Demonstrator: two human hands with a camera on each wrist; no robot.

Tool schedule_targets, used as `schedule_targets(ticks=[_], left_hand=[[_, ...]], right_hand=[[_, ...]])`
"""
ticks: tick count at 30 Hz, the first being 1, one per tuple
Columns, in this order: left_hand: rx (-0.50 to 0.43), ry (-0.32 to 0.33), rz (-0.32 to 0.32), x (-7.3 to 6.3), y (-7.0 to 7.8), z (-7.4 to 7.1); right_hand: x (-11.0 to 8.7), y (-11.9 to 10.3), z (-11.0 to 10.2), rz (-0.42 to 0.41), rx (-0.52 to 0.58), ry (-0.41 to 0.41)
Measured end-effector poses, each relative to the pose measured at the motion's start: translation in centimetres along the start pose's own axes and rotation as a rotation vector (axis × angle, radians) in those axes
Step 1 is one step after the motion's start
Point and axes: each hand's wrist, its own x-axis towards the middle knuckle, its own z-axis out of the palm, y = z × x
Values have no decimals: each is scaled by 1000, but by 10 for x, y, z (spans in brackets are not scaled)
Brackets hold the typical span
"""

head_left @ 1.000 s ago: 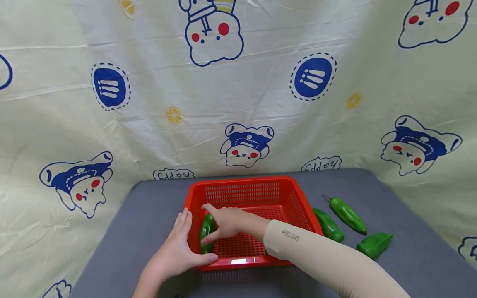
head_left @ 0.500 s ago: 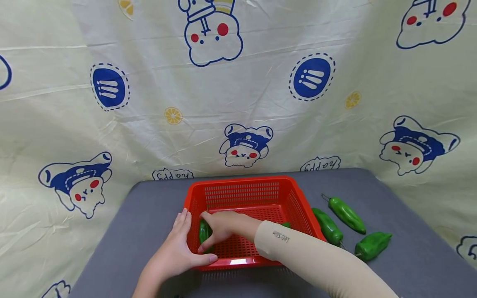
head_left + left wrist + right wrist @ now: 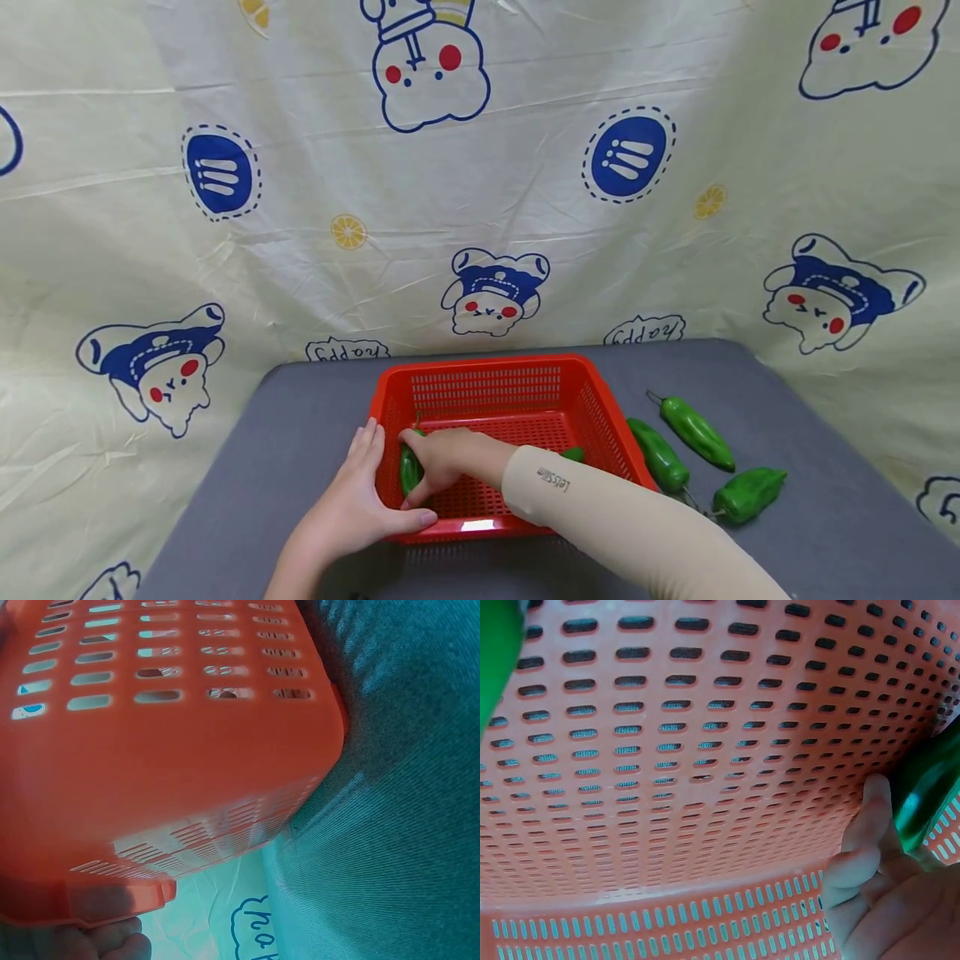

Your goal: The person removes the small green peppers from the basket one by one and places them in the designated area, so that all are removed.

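Note:
In the head view, a red plastic basket (image 3: 487, 367) with slotted walls stands on the grey table. My left hand (image 3: 352, 508) holds its near left corner, fingers along the left rim and thumb over the front rim. Inside, by the left wall, my right hand (image 3: 442, 457) grips a long green pepper (image 3: 410, 471) between thumb and fingers. The hand covers part of that pepper. Another green pepper (image 3: 572, 454) lies in the basket's right part, mostly hidden by the right forearm. The right wrist view shows the gripped pepper (image 3: 928, 791) low on the basket floor.
Right of the basket, three green peppers lie on the table: one beside the basket wall (image 3: 657, 454), one farther back (image 3: 697, 433) and a broader one (image 3: 750, 494) nearer. A printed cloth (image 3: 487, 192) hangs behind the table (image 3: 315, 417).
My right hand has moved slightly left and lower with the pepper, closer to the basket's left wall. The right forearm has shifted left, uncovering some of the other pepper. My left hand stays put.

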Motion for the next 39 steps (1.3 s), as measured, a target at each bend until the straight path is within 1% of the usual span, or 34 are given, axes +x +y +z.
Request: schedule_targets(ticks=[8,17,22,32,39], left_hand=[[-6,0,3,0,-1,-1],[-7,1,-5,0,0,-1],[-5,5,-3,0,0,-1],[-5,1,-1,0,0,-1],[-10,1,-1,0,1,-1]], right_hand=[[-1,-1,0,24,-48,35],[-3,1,-2,-27,50,-8],[-4,3,-3,-44,56,-22],[-3,2,-5,-26,3,-29],[-3,2,-5,-1,6,-39]])
